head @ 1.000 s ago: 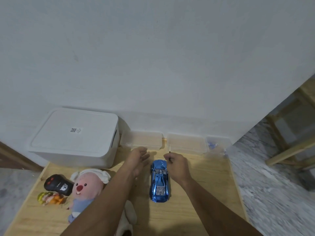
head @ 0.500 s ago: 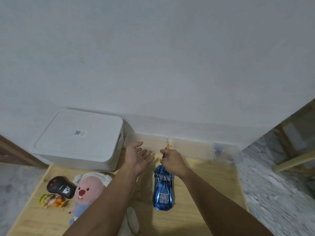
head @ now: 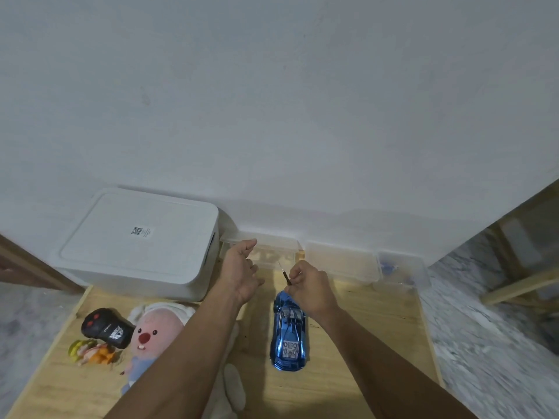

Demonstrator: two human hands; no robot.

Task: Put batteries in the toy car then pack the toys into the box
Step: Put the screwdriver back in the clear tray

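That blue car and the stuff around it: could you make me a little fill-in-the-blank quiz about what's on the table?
1. The right hand pinches a thin ____ above the car.
2. The white box has its lid ____.
3. The colour of the remote lying left of the plush is ____.
4. The left hand holds ____.

Missing words: screwdriver; closed; black; nothing

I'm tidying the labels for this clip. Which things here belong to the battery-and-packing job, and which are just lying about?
Job: blue toy car; screwdriver pinched by right hand; white box; remote; plush toy; small figure.
Lying about: clear containers; wooden frame.
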